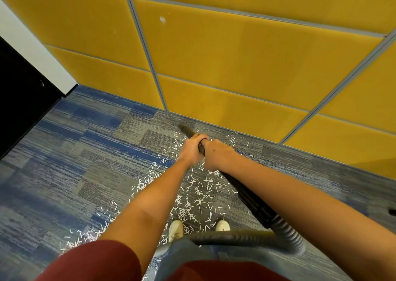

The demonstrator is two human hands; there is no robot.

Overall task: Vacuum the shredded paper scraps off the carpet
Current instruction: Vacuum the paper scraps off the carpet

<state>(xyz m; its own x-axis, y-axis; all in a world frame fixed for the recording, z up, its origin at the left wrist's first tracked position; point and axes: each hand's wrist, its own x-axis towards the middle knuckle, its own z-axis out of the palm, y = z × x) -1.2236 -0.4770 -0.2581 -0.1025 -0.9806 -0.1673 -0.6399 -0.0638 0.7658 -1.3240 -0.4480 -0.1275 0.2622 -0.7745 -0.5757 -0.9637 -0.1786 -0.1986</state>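
Yellow padded wall panels (pixel 235 56) close off the far side of a blue and grey carpet (pixel 85 152). White paper scraps (pixel 199 188) lie strewn across it in a broad band from the wall's foot back to the person's 2 pale shoes (pixel 176 229), with more trailing off to the lower left.

Both arms reach forward to a black vacuum tube (pixel 250 197). The left hand (pixel 191 150) wraps its fingers round the tube nearer the tip. The right hand (pixel 218 156) grips just behind it, the 2 touching. That doubled grip likely gives steady control of the angle.

The nozzle (pixel 185 129) points down and away, at the far edge of the scraps close to the wall. Blur hides whether its tip touches the carpet or sits just above it. A grey ribbed hose (pixel 235 237) loops from the tube's rear across the front of the legs, slack enough to let the tube sweep.

Judging by how much paper lies about, most of the job remains. Starting at the wall would let the person work backward toward the feet.
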